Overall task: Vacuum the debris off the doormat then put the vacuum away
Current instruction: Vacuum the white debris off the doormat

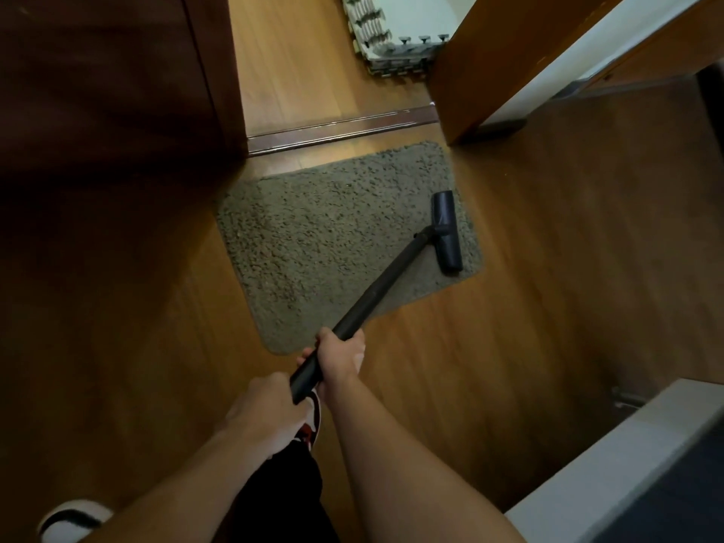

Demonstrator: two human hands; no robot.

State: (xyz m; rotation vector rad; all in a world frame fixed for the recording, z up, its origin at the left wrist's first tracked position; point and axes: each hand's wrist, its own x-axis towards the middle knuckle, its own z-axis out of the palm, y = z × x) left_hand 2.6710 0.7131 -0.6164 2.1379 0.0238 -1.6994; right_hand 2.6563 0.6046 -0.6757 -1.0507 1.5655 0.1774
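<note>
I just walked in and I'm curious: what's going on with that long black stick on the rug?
A person is vacuuming the doormat. Both hands grip the vacuum's black tube: the right hand further along it, the left hand at the near end. The vacuum head rests on the mat's right side, close to its edge. The mat lies on a wooden floor by a doorway. The vacuum is not put away yet.

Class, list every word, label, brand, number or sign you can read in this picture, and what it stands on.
None can be read.
The vacuum head and tube show no lettering, nor does the doormat.
The red and black marks on the shoe are too blurred to read.
</note>
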